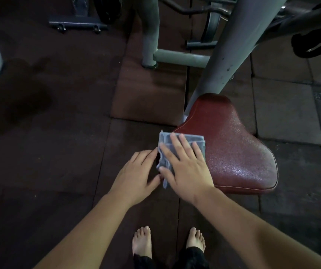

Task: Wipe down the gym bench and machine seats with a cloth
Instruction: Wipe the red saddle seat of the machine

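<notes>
Maroon vinyl machine seat [233, 144]: wiping looks barely begun (1 edge covered). Right hand [188, 169] presses the cloth [196, 138] with flat fingers; left hand [136, 171], fingers relaxed, touches its edge.

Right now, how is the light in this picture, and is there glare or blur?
Head view: dim, the floor at left nearly black; speckled glare on the red seat near its front edge; the right hand and the blue cloth under it are sharp, without blur.

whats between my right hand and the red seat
The folded blue cloth: the right hand presses flat on it at the left edge of the red seat, as the head view shows.
</notes>
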